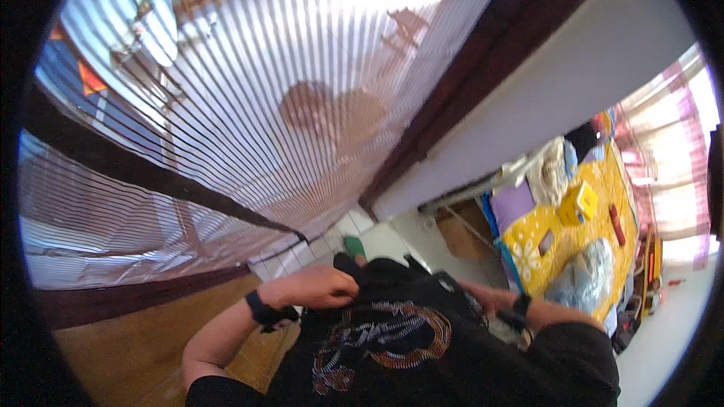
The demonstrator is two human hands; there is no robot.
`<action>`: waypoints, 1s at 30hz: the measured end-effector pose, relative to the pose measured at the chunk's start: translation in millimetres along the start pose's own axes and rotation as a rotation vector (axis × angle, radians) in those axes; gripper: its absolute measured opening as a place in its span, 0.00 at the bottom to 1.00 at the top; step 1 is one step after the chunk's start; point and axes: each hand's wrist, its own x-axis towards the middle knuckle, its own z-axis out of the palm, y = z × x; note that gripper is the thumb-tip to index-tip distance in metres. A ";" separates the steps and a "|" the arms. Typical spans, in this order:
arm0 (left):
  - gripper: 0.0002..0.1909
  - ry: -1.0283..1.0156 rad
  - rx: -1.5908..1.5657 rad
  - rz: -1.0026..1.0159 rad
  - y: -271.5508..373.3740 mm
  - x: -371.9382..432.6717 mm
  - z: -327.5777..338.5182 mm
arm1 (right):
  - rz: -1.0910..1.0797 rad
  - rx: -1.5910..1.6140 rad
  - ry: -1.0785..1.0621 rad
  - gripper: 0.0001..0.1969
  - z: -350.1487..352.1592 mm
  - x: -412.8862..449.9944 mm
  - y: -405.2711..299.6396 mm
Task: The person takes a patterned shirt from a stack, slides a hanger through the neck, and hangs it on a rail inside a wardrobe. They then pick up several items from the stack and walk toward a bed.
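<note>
My left hand [322, 287] is at the front of my black T-shirt [384, 345], its fingers curled at the cloth near the hem. A black band is around that wrist. On the other side, my right hand [483, 297] is beside the shirt's edge, partly hidden by the cloth, and I cannot tell what it holds. Its wrist also bears a black band. The shirt has a printed pattern with writing. Just past the hem a green slipper [354, 246] shows on the tiled floor.
A striped sheer curtain [237, 124] hangs ahead in a dark door frame [452, 85]. At the right is a bed with a yellow patterned cover [523, 237], bearing a yellow box [578, 203], a purple cushion [512, 203] and a clear plastic bag [585, 274]. A brown door [164, 339] stands lower left.
</note>
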 end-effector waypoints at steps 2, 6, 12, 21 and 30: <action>0.07 0.051 -0.034 -0.121 10.6 -16.0 -3.0 | -0.023 -0.113 0.165 0.38 14.8 -3.3 -22.3; 0.06 0.169 -0.036 -0.213 10.9 -25.6 4.0 | -0.040 -0.111 0.073 0.35 32.4 5.8 -60.2; 0.06 0.097 -0.006 -0.283 21.3 7.3 -30.3 | -0.167 -0.165 0.116 0.32 44.3 -17.7 -78.4; 0.10 -0.001 0.073 0.008 40.7 133.0 -42.8 | -0.826 -0.524 0.430 0.10 40.7 -53.8 -81.3; 0.09 -0.073 0.132 0.202 44.2 153.0 -38.4 | -1.309 -0.737 0.384 0.05 108.8 -128.8 -63.9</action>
